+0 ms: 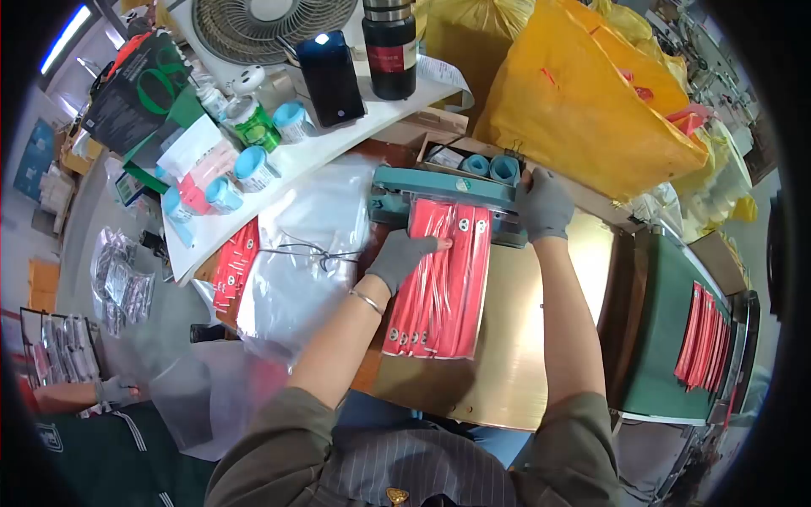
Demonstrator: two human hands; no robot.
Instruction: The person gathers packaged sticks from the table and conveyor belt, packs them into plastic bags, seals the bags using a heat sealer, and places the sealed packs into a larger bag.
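Note:
My left hand (405, 261), in a grey fingerless-thumb glove, is closed on a transparent bag of long red packets (452, 291), thumb on top. The bag's upper end lies in the jaws of a blue-green heat sealer (448, 183), under its long arm. My right hand (545, 205), also gloved, is closed round the right end of that arm; its fingertips are partly hidden. Beneath the bag is a brass-coloured plate (515, 317). Left of the sealer lies a stack of transparent plastic bags (308, 241) with a dark cord across it.
A white shelf (329, 144) holds a phone (331, 80), a thermos (390, 55) and several blue label rolls (255, 167). A yellow sack (583, 101) stands behind. Red packets (703, 338) lie on a green surface at right. Another person's gloved hand (117, 390) is at lower left.

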